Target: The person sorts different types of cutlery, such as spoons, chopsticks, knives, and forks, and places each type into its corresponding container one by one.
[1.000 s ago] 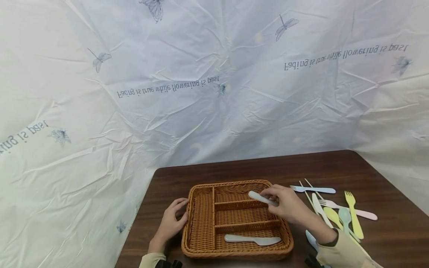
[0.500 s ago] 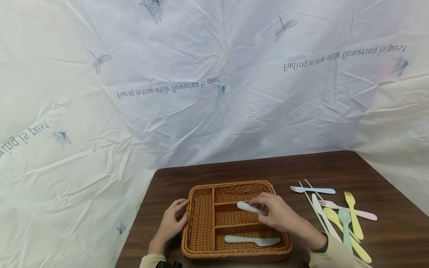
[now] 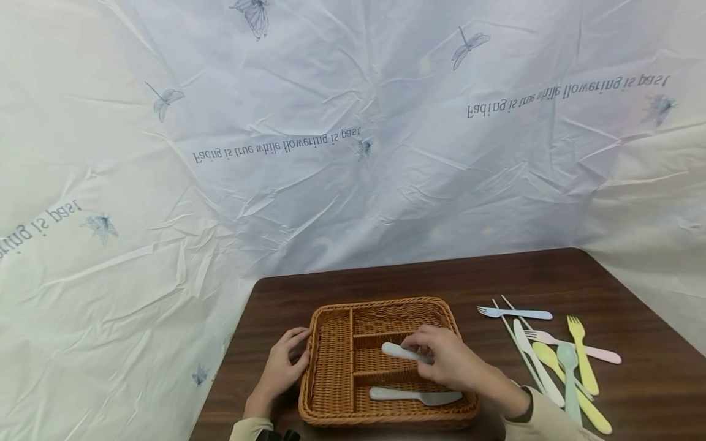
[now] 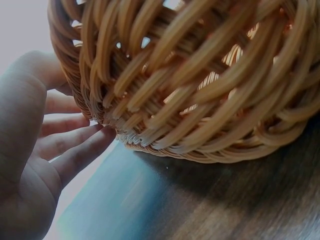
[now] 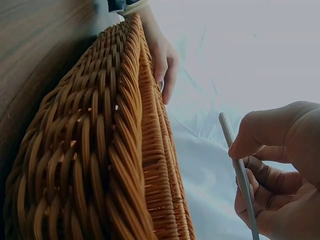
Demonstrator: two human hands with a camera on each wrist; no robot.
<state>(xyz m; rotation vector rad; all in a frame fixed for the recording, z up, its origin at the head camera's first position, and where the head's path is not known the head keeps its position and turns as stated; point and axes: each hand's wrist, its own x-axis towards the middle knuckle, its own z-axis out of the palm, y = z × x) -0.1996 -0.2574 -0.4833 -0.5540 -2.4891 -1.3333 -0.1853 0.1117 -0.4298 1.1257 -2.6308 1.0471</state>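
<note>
A brown wicker basket [image 3: 326, 361] with several compartments stands on the dark wood table. My left hand [image 3: 281, 367] rests against its left side, fingertips at the woven wall [image 4: 150, 90] in the left wrist view. Over the right half of the basket, my right hand [image 3: 441, 358] pinches a pale grey utensil [image 3: 398, 351] between thumb and fingers. The handle's rounded end points left; the other end is hidden by the hand. In the right wrist view the utensil [image 5: 243, 177] looks thin and flat. A pale grey knife [image 3: 416, 395] lies in the front right compartment.
Right of the basket lies loose cutlery: a light blue fork [image 3: 515, 312], a pink fork [image 3: 584, 349], a yellow fork [image 3: 583, 355], a white knife [image 3: 536, 361], a green spoon [image 3: 568, 367], a yellow spoon [image 3: 595, 419] and thin sticks [image 3: 518, 349]. White printed cloth [image 3: 353, 202] hangs behind.
My right hand has moved left and slightly down with the pale grey utensil, from the basket's right rim to over its middle right compartment. The left hand has stayed put.
</note>
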